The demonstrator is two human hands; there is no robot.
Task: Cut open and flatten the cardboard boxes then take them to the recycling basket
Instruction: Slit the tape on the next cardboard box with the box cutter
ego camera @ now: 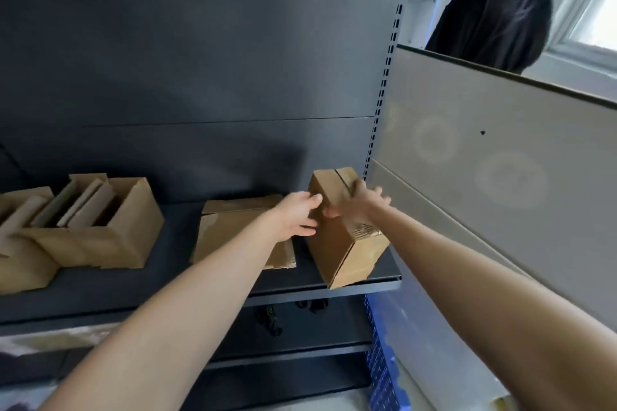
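Observation:
A closed brown cardboard box [340, 243] stands tilted at the right end of a dark shelf [233, 290], its front corner over the edge. My left hand [297, 215] lies against the box's left face with the fingers fairly straight. My right hand [359, 205] reaches over the box's top right side, thumb on the near face and fingers wrapped over the top. To the left of it a flatter, torn cardboard box [230, 233] lies on the shelf, partly hidden by my left forearm.
Open cardboard boxes [100, 230] with upright pieces inside stand at the shelf's left. A grey partition panel [500, 177] closes the right side, with a person in a black top [500, 16] behind it. A blue perforated crate [380, 360] stands below on the right. Lower shelves hold dark items.

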